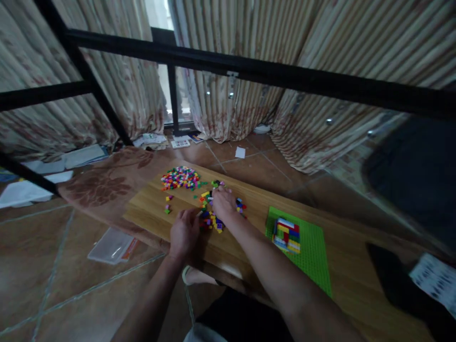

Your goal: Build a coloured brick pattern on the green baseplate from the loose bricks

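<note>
My left hand [184,231] is closed at the near left edge of a loose pile of small building bricks [213,222], its fingers curled together. Something small and pale shows by its fingertips, too blurred to name. Over the far side of the same pile, my right hand [223,202] bends its fingers down among the bricks; whatever is in them is hidden. To the right, a green baseplate [313,256] carries a low rectangular brick build [287,235] in red, blue, yellow and white.
A denser heap of tiny colourful bricks [181,178] lies farther left on the wooden table [146,204]. A black object [392,275] and a printed sheet [434,278] are at the right end. A clear plastic bag [111,245] lies on the tiled floor. A black metal rail [249,66] crosses beyond the table.
</note>
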`<state>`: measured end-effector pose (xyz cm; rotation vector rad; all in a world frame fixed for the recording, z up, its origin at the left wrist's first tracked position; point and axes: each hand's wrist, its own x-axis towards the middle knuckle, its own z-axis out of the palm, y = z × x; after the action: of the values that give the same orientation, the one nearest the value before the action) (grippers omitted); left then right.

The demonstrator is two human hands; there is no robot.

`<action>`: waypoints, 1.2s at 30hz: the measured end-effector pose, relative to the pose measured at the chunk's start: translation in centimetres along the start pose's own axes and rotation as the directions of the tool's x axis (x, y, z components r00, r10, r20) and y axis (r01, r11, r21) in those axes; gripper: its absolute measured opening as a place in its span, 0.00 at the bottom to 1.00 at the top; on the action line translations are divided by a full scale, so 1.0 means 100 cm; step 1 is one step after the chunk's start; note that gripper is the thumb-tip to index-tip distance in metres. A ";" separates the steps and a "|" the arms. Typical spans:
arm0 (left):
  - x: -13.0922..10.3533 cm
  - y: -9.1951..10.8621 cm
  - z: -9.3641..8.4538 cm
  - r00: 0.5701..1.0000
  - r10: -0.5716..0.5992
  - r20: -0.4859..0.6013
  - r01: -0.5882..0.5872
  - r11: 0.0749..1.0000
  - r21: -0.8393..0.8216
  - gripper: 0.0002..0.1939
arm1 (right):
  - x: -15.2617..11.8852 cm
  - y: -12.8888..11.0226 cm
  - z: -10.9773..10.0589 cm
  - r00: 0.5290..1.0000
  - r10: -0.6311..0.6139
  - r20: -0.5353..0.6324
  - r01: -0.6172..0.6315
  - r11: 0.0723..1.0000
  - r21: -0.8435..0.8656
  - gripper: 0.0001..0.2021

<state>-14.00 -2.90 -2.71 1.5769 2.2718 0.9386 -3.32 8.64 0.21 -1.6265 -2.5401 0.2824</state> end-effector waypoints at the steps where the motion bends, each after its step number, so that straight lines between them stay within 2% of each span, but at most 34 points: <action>1: 0.005 0.000 -0.001 0.998 0.027 0.058 -0.030 0.998 0.054 0.12 | 0.000 -0.002 -0.002 1.000 -0.001 -0.004 0.001 1.000 0.006 0.13; 3: 0.013 0.001 -0.003 0.993 0.045 0.110 -0.061 0.988 0.142 0.12 | -0.003 -0.004 -0.007 1.000 0.001 -0.021 0.000 1.000 0.029 0.13; 6: 0.017 0.000 -0.005 0.996 0.030 0.089 -0.048 0.976 0.210 0.13 | -0.019 -0.007 -0.014 0.998 0.004 -0.064 0.001 0.996 0.085 0.12; 10: 0.010 0.003 -0.007 0.999 -0.032 0.008 0.030 0.986 0.163 0.15 | -0.068 -0.002 -0.015 0.992 0.016 -0.125 0.009 0.981 0.195 0.08; 12: 0.002 0.009 -0.007 0.999 -0.040 0.001 0.040 0.996 0.081 0.15 | -0.101 0.006 -0.012 0.972 0.042 -0.232 0.052 0.922 0.384 0.07; 14: -0.009 0.018 -0.006 1.000 0.010 0.025 -0.010 1.000 -0.018 0.14 | -0.136 0.019 -0.008 0.951 0.071 -0.301 0.096 0.857 0.507 0.08; 15: -0.015 0.023 -0.005 0.998 0.054 0.044 -0.051 0.997 -0.066 0.14 | -0.153 0.028 -0.006 0.949 0.096 -0.299 0.086 0.836 0.542 0.08; 18: -0.029 0.037 0.001 0.975 0.198 0.101 -0.178 0.967 -0.181 0.13 | -0.194 0.058 -0.005 0.952 0.181 -0.247 -0.008 0.821 0.571 0.07; 20: -0.037 0.045 0.008 0.952 0.275 0.136 -0.238 0.941 -0.240 0.12 | -0.212 0.080 -0.007 0.940 0.233 -0.248 -0.065 0.838 0.542 0.08; 24: -0.050 0.065 0.027 0.892 0.407 0.200 -0.321 0.878 -0.356 0.11 | -0.225 0.117 -0.019 0.881 0.290 -0.373 -0.119 0.900 0.420 0.08; 27: -0.058 0.086 0.038 0.840 0.473 0.267 -0.354 0.849 -0.392 0.10 | -0.219 0.134 -0.029 0.869 0.259 -0.422 -0.147 0.949 0.280 0.10; 32: -0.062 0.117 0.046 0.803 0.491 0.339 -0.362 0.853 -0.377 0.11 | -0.209 0.141 -0.030 0.901 0.152 -0.407 -0.123 0.988 0.095 0.11; 36: -0.062 0.128 0.053 0.764 0.522 0.379 -0.401 0.845 -0.355 0.14 | -0.207 0.141 -0.023 0.885 0.141 -0.444 -0.141 0.989 0.032 0.12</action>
<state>0.91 -3.70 -0.01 2.0229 1.3960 0.7949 18.30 -4.21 -0.49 -1.6503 -2.0840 -0.0782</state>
